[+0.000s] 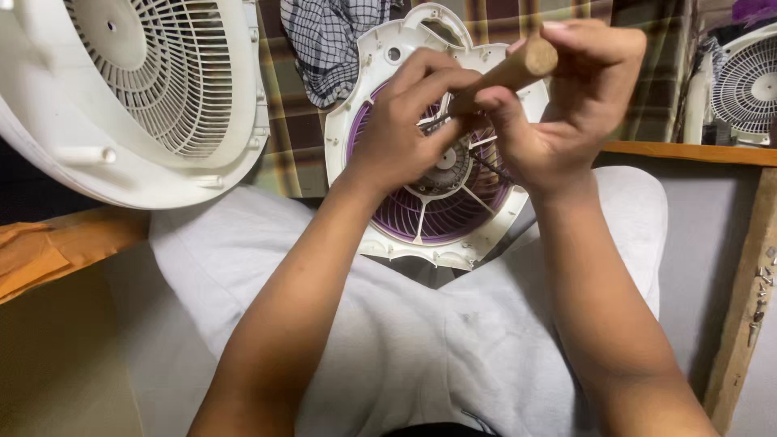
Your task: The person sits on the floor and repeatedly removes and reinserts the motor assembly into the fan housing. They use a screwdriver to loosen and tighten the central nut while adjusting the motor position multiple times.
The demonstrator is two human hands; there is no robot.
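White plastic fan housing (380, 73) with a purple slatted grille (437, 214) inside it rests tilted on the lap of a seated person in light grey trousers (405, 324), seen from above. Both hands meet over the upper middle of this housing. The left hand (405, 129) is curled, its fingers bent in and pressed together near the round hub (445, 162) of the grille; whether it pinches a small part there cannot be told. The right hand (558, 105) is closed around a tool with a rounded wooden handle (518, 69) — the handle points up and to the right, while its thin dark metal shaft (490, 166) slants down toward the grille behind the fingers.

To the upper left, a second white plastic fan shell (137, 97) with a round vented grille leans close to the person's knee. Behind both lies a green and brown checked cloth (291, 121), with a smaller dark checked cloth (328, 44) draped above. At the far upper right stands another white fan grille (745, 85) on a wooden ledge (688, 152) — and a wooden strip (740, 307) down the right edge carries a few small metal screws (761, 299).
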